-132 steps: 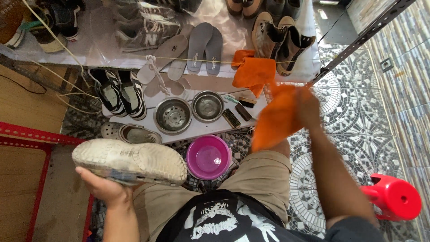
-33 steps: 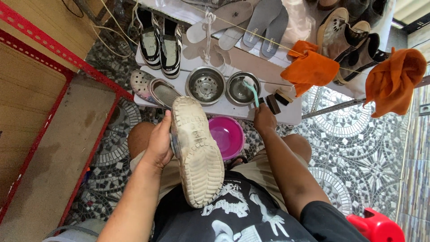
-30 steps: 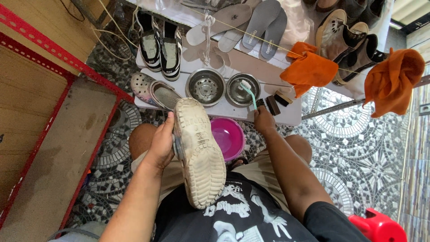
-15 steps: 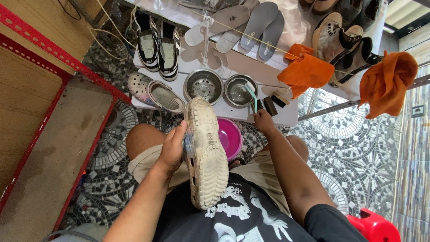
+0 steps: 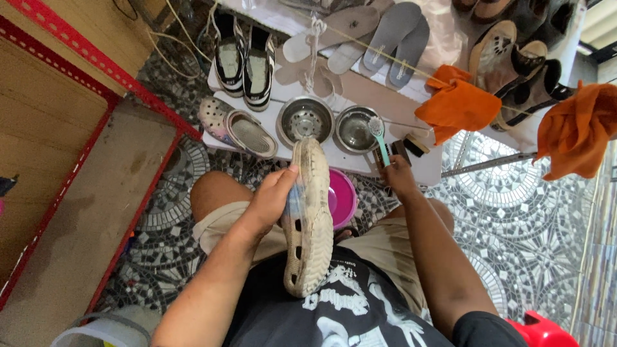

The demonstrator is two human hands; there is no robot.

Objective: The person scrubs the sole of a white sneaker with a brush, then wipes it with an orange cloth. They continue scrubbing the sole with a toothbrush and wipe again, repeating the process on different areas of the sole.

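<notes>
this looks like a small shoe-cleaning workshop set up on a patterned mosaic tile floor. a low white worktop carries two steel bowls, brushes, a pair of black-and-white sneakers and a clog. insoles, boots and orange cloths lie or hang behind it, beside a red metal shelf frame.

A low white board carries two steel bowls, brushes and shoes
</notes>
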